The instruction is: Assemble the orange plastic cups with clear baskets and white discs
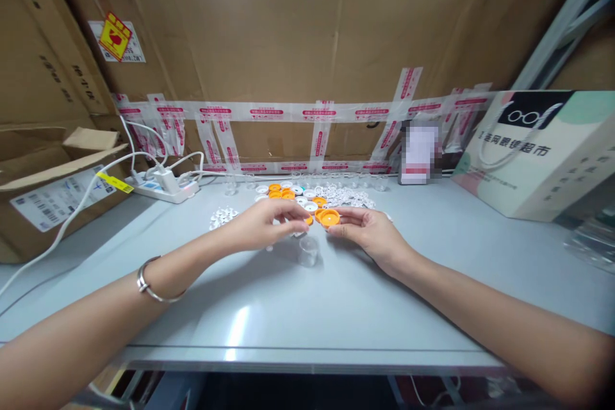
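Observation:
My right hand (372,234) pinches an orange round cap (330,218) between thumb and fingers, its hollow side facing me. Behind that cap shows the edge of a second orange piece. At the thumb tip of my left hand (273,223), which is closed, an orange piece (309,220) peeks out, mostly hidden by the fingers. Below and between both hands a small clear plastic cup (308,251) stands on the grey table (307,314). Beyond the hands lie several white discs (311,206) and more orange caps (275,188), partly covered by my left hand.
White ring-like parts (346,196) are heaped behind my right hand, small white pieces (221,217) left. Clear cups (379,184) line the back. A phone (419,155) leans against the cardboard. A power strip (166,187), open carton (52,192) and paper bag (528,154) flank the table.

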Available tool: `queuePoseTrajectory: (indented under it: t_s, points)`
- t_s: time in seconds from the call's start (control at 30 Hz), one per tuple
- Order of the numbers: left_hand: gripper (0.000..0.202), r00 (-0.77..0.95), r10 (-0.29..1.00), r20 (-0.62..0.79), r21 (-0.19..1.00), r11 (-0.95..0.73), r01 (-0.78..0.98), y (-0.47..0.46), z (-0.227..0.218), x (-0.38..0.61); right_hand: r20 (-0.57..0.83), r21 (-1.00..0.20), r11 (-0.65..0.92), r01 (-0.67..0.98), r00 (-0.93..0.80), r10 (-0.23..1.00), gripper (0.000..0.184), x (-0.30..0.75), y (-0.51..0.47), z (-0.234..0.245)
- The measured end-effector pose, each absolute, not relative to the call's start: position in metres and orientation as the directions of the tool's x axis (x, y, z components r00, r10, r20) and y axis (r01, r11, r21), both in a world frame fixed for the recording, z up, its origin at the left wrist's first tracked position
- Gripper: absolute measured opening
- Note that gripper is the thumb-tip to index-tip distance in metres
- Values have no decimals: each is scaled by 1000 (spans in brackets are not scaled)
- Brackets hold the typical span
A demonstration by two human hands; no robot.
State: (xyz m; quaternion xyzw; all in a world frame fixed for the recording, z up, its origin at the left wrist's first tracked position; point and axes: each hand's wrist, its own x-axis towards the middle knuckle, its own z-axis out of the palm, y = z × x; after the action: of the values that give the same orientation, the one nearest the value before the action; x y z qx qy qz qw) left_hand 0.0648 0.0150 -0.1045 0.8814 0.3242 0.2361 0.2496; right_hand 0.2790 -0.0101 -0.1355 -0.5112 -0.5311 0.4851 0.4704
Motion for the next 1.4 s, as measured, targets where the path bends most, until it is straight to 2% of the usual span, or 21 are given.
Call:
queuePoseTrajectory:
  t_s: [0.1, 0.23, 0.4, 0.53, 0.6, 0.67, 0.7, 0.77, 1.0, 1.17, 1.4]
  points:
    - [21, 655, 687, 314, 470, -712, 522, 24, -107, 63, 76, -992, 82, 97, -58, 995, 41, 277, -11, -136]
    - [18, 733, 632, 251, 300, -771, 562, 27, -121, 70, 136, -985, 143, 92, -83, 987, 38, 274, -14, -136]
    - [17, 713, 644, 279, 285, -764, 578, 29, -132, 76, 252, -962, 263, 69, -134, 958, 33, 272, -20, -133]
    - [28, 626, 664, 408, 372, -747, 550, 29, -121, 71, 267, -959, 278, 54, -149, 952, 33, 271, -23, -131]
    - [32, 526, 692, 495, 523, -721, 455, 23, -112, 70, 257, -962, 267, 56, -139, 956, 33, 270, -24, -130]
    - [30, 432, 739, 516, 694, -657, 295, 15, -103, 71, 240, -966, 250, 69, -130, 962, 34, 269, -25, -128]
    - [29, 406, 755, 515, 746, -628, 222, 10, -100, 72, 233, -967, 244, 75, -135, 963, 33, 269, -26, -127]
    - [26, 401, 751, 524, 769, -620, 157, 2, -96, 76, 228, -968, 242, 69, -170, 959, 33, 267, -28, -126]
    - [20, 513, 670, 536, 629, -723, 287, -5, -98, 82, 227, -968, 248, 45, -267, 936, 38, 267, -32, -125]
    - [19, 559, 623, 547, 571, -766, 294, -3, -98, 79, 212, -961, 247, 124, -243, 946, 34, 268, -33, -126]
    - [26, 656, 389, 646, 316, -919, 234, -3, -101, 80, 220, -956, 262, 131, -268, 938, 37, 268, -31, -126]
